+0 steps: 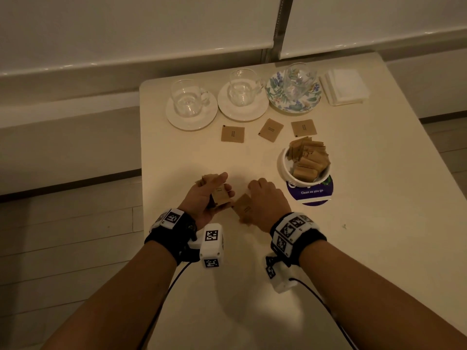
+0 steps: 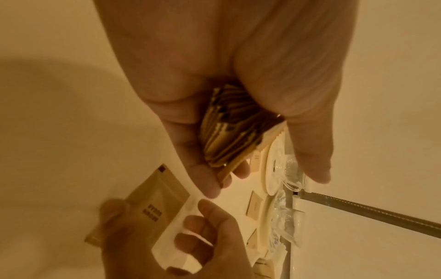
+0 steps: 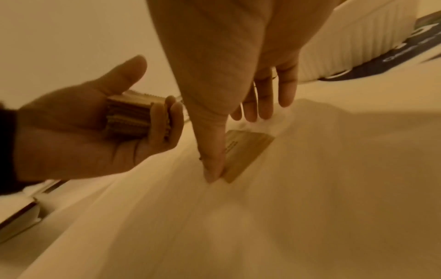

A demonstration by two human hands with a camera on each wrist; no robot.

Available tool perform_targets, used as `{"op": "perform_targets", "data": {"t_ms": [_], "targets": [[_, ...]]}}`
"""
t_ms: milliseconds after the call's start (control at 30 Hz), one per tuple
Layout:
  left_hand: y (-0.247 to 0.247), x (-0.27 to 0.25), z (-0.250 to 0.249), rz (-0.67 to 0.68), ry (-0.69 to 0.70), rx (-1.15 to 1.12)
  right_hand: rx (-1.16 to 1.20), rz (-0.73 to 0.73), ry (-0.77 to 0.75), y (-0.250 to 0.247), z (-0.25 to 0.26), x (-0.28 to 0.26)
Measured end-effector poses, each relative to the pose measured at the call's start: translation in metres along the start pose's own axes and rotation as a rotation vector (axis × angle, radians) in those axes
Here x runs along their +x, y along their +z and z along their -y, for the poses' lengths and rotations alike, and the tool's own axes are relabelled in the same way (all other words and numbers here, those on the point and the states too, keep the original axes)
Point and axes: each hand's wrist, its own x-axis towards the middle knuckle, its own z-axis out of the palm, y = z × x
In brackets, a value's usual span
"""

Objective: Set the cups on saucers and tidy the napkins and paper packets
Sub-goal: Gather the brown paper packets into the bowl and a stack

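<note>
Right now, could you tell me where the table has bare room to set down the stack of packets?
Bare tabletop lies left of the white bowl, between the saucers and the left hand. The near end by the wrists is bare too. It is crowded along the far edge: cups, saucers, napkins, with three loose packets just before them.

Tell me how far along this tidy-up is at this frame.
Done: all three glass cups sit on saucers, and the napkins look stacked. In hand: the left hand grips a bundle of paper packets; the right hand pinches a single packet. Left: three loose packets lie on the table, outside the white bowl.
</note>
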Motion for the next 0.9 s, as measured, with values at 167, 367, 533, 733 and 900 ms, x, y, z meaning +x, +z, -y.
{"op": "perform_targets", "data": {"t_ms": [167, 367, 533, 733, 900], "targets": [[-0.007, 0.000, 0.004, -0.012, -0.013, 0.020, 0.226, 0.129, 0.121, 0.003, -0.006, 0.007], [-0.007, -0.004, 0.012, -0.041, -0.065, 0.088, 0.310, 0.039, 0.010, -0.010, -0.010, 0.008], [0.004, -0.005, 0.010, -0.043, -0.129, 0.097, 0.606, -0.355, -0.117, -0.027, -0.001, -0.001], [0.023, -0.002, 0.001, 0.117, -0.113, -0.019, 0.618, -0.183, -0.426, -0.027, 0.002, -0.014], [0.028, 0.003, -0.004, 0.153, -0.080, 0.007, 0.504, -0.169, -0.446, -0.040, 0.000, -0.007]]}}
